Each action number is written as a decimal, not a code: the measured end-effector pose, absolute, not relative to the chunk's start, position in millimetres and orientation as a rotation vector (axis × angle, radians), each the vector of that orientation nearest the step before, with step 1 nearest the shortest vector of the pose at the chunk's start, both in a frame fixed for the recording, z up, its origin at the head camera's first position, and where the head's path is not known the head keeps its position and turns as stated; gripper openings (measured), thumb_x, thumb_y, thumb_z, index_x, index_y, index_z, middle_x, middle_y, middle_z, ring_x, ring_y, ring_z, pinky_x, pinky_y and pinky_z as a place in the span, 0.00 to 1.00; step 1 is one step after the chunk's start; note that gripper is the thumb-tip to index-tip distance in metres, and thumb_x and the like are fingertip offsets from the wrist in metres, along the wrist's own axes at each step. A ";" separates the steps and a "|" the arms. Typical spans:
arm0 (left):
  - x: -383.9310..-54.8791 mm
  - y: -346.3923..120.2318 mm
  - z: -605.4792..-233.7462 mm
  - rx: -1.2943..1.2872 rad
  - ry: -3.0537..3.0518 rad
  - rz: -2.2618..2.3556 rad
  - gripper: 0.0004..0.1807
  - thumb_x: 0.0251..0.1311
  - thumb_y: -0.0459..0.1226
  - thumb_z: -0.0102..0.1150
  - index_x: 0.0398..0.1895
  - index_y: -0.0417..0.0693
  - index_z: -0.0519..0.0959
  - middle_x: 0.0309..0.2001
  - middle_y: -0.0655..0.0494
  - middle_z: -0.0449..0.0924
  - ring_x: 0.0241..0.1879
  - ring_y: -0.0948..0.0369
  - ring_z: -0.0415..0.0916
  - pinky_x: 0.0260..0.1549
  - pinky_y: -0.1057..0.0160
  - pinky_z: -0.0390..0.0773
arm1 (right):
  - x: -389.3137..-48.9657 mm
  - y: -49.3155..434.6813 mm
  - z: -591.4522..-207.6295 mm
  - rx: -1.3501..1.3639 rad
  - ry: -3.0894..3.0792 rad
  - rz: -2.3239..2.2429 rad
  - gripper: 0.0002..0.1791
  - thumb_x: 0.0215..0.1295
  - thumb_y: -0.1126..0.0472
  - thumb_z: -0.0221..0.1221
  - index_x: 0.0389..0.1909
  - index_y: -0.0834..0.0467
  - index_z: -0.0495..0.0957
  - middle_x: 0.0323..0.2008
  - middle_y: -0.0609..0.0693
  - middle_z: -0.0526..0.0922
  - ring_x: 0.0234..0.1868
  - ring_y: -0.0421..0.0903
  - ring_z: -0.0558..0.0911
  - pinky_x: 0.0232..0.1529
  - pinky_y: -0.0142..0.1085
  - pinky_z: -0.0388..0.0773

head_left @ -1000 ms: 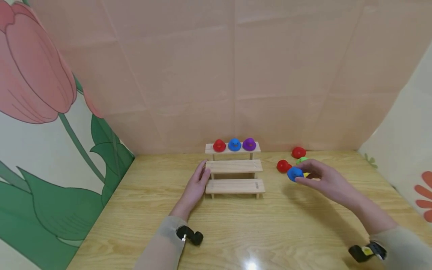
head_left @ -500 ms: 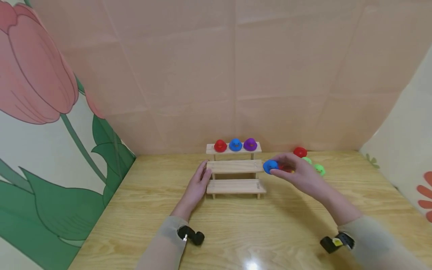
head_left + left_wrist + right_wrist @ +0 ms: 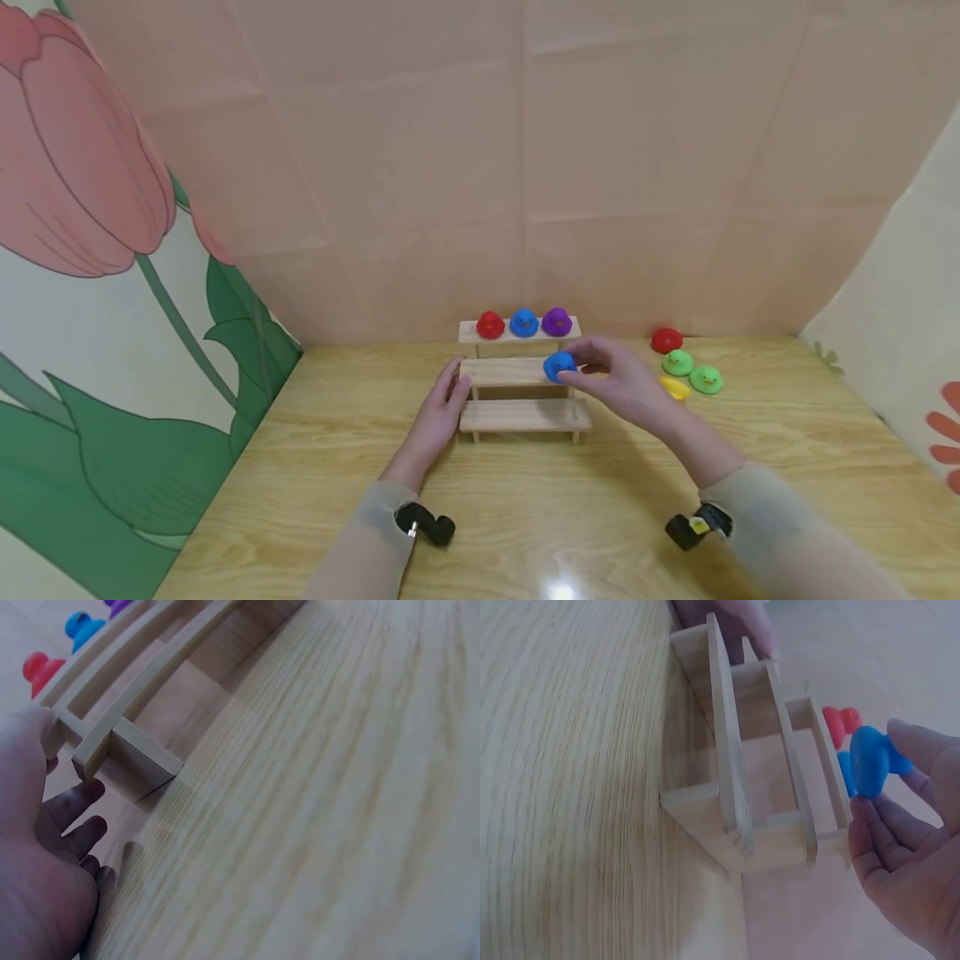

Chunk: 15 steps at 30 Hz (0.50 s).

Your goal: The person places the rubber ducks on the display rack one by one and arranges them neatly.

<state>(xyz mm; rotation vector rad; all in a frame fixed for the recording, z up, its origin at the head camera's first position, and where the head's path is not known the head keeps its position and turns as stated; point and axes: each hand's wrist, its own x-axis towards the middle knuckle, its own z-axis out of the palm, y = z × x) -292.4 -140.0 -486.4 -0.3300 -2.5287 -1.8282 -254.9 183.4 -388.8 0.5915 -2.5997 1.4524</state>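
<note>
A small wooden three-tier display stand [image 3: 504,372] stands on the table. My left hand [image 3: 437,412] holds its left end; in the left wrist view the thumb lies on a shelf end with a fingertip below it, the other fingers loosely bent. My right hand [image 3: 622,387] pinches a blue rubber duck [image 3: 558,367] between thumb and fingers, close over the right end of the middle shelf. The right wrist view shows this blue duck [image 3: 870,761] tilted sideways. Along the top shelf sit a red duck [image 3: 491,325], another blue duck [image 3: 524,322] and a purple duck [image 3: 557,322].
Right of the stand, a red duck [image 3: 667,339], two green ducks [image 3: 678,362] and a yellow duck [image 3: 674,388] lie on the wooden table [image 3: 510,517]. A pinkish sheet [image 3: 420,167] hangs behind the table. Printed walls flank both sides.
My right hand has carried the blue duck leftward from the loose ducks to the middle shelf. It now covers the spot where a second loose red duck lay. The left hand has stayed put.
</note>
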 end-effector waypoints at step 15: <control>-294.1 -139.9 -489.2 -0.329 -2.525 -1.829 0.37 0.84 0.66 0.46 0.90 0.72 0.57 0.85 0.46 0.62 0.84 0.47 0.58 0.81 0.42 0.59 | -273.7 143.5 -396.4 0.654 -2.595 1.448 0.21 0.75 0.51 0.74 0.62 0.54 0.84 0.55 0.49 0.88 0.59 0.52 0.85 0.65 0.54 0.83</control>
